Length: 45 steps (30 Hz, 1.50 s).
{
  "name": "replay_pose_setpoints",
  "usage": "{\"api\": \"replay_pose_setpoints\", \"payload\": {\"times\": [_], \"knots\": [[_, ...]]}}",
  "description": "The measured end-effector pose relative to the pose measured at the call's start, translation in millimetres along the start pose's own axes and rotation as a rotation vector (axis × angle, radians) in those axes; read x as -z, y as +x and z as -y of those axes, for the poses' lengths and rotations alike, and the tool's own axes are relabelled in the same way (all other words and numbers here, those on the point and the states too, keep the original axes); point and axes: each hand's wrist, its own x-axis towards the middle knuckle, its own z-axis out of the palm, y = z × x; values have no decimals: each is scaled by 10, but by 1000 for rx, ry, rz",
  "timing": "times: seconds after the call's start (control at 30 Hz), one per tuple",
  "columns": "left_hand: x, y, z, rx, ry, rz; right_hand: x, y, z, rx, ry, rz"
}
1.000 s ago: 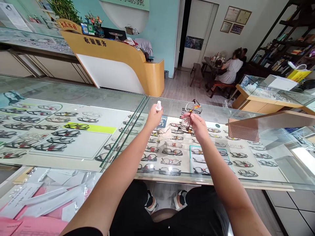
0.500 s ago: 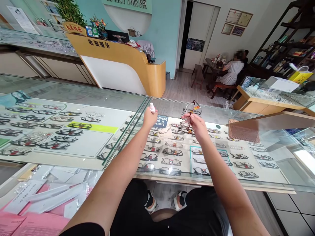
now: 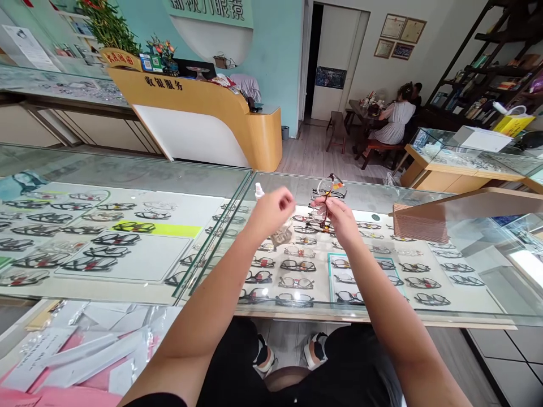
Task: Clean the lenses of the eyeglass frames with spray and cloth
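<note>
My right hand (image 3: 340, 216) pinches a pair of eyeglasses (image 3: 326, 212) with a dark frame, held on end above the glass counter. One lens, with an orange-yellow mark on it, sticks up above the fingers. My left hand (image 3: 272, 212) hovers to the left of the eyeglasses, fingers loosely curled and apart, nothing visible in them. Just behind it stands a small white-capped bottle (image 3: 258, 190), its lower part hidden by the hand. A crumpled beige cloth (image 3: 281, 235) lies under my left hand, partly covered by it.
Rows of eyeglasses (image 3: 298, 265) lie beneath the glass counter top (image 3: 360, 314). A slanted brown board (image 3: 462, 212) stands on the right. At lower left, an open drawer holds papers and plastic sleeves (image 3: 85, 345). Beyond are a reception desk (image 3: 190, 130) and seated people (image 3: 399, 118).
My left hand has let go of the small bottle, now standing on the counter, and moved right above the cloth. My right hand keeps the eyeglasses in nearly the same place.
</note>
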Motion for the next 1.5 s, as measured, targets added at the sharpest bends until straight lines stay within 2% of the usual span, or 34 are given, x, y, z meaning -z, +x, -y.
{"api": "replay_pose_setpoints", "payload": {"times": [0.07,0.1,0.13,0.2,0.3,0.43,0.5,0.7,0.83,0.97,1.13,1.27,1.5], "knots": [[3,-93,-102,18,144,389,4,-1,-1,6,3,11],[-20,-118,-115,32,232,508,8,-1,-3,11,5,15],[-54,-130,-106,46,312,578,13,0,-5,17,7,16],[-136,-123,-41,83,399,624,21,4,-8,21,13,14],[-240,-84,116,128,354,578,22,6,-3,8,9,-2],[-313,-54,296,76,295,452,10,4,13,-14,-25,-21],[-335,-50,336,58,331,436,8,3,14,-16,-32,-24],[-302,-55,262,27,346,465,14,-3,7,-8,-41,-16],[-164,3,209,144,279,348,15,-3,21,-4,-26,-6],[-56,136,270,299,-7,190,13,-5,24,-12,-19,-10],[-27,285,363,423,-698,11,11,-21,16,-5,-34,-3],[-18,316,363,453,-1058,27,21,-16,27,-3,-32,10],[-156,281,253,525,-1246,48,-27,-43,72,-9,-72,71]]}}
